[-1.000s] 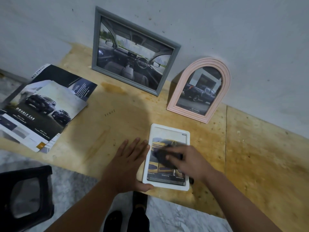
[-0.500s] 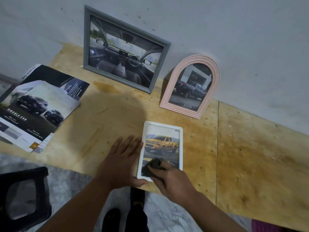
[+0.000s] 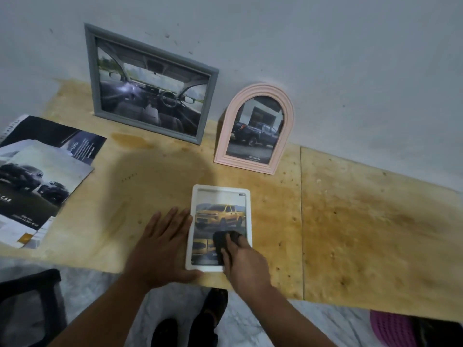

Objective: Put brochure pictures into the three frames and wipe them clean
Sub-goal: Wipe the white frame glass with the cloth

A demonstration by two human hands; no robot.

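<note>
Your left hand (image 3: 160, 249) lies flat with straight fingers on the plywood bench (image 3: 350, 221), its thumb along the near edge of the white frame (image 3: 246, 196), an open grip that steadies the frame. Your right hand (image 3: 246, 265) presses a dark cloth (image 3: 221, 240) onto the lower part of that frame's glass; its fingers curl over the cloth, a closed grip on it. The white frame lies flat at both hands, a yellow pickup picture inside. Beyond your right hand, the pink arched frame (image 3: 288, 126) leans on the grey wall (image 3: 325, 58); beyond your left hand, the grey frame (image 3: 91, 71) leans there too. Well to the left of your left hand lie the brochure pages (image 3: 45, 176). The bench is stained yellow-brown, with a seam right of your right hand. Below is a marble-patterned floor (image 3: 250, 326), a black stool (image 3: 30, 304) at the left and something pink (image 3: 393, 329) at the right.
</note>
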